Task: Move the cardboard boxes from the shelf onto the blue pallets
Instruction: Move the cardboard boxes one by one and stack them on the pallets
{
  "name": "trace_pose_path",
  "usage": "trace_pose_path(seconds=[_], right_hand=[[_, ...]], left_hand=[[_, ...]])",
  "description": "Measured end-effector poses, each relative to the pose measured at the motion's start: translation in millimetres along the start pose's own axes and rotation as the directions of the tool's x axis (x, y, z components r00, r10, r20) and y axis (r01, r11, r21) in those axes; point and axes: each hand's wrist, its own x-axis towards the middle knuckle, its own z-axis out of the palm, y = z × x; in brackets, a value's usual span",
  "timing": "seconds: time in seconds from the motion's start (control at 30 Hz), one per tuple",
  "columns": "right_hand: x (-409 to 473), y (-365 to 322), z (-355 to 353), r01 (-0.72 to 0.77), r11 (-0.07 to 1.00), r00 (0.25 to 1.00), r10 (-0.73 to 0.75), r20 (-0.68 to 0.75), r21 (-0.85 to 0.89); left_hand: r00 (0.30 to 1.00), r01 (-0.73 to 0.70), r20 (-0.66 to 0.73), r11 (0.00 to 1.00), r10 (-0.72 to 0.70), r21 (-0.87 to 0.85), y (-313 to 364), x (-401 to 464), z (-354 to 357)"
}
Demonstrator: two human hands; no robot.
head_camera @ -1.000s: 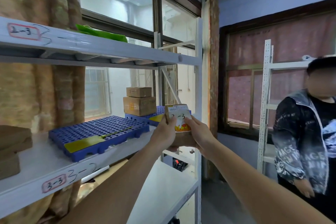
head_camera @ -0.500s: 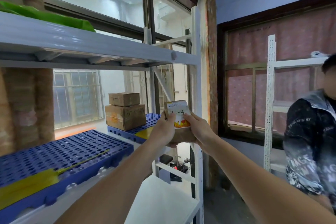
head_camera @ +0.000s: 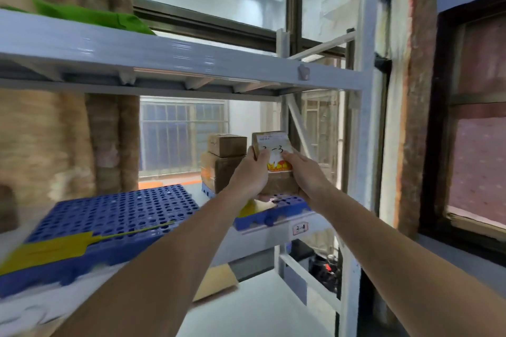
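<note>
Cardboard box (head_camera: 274, 161) is hanging just above the far blue pallet (head_camera: 276, 208), with left hand (head_camera: 250, 175) and right hand (head_camera: 304, 176) curling fingers round its sides. Two stacked boxes (head_camera: 223, 164) are already sitting there; the near pallet (head_camera: 109, 216) is carrying none.

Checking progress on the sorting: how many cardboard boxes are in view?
3. One held box gripped by both hands over the far blue pallet; two stacked behind it, small box atop larger box. Others may be hidden.
</note>
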Motion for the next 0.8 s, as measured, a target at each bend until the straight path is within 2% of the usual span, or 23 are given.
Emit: trace_pose_path(seconds=[0.2,0.4,0.53,0.7,0.8], right_hand=[[29,-12,65,0.042,0.999,0.983,-0.046,0.179,0.024],[32,-20,154,0.039,0.996,0.952,-0.061,0.299,0.079],[23,-18,216,-0.019,0.995,0.929,-0.019,0.370,0.099],[15,-10,300,-0.090,0.990,0.880,0.026,0.473,0.113],[10,-7,345,-0.131,0.990,0.862,0.086,0.499,0.056]], left_hand=[[0.980,0.006,-0.197,0.998,0.008,0.069,8,-5,-60],[0.940,0.037,-0.342,0.993,0.003,0.109,-2,-21,-137],[0.912,0.123,-0.396,0.992,-0.104,0.022,-19,-33,-194],[0.906,0.201,-0.393,0.977,-0.158,0.068,-50,-43,-275],[0.874,0.267,-0.443,0.959,-0.200,0.094,-70,-43,-316]])
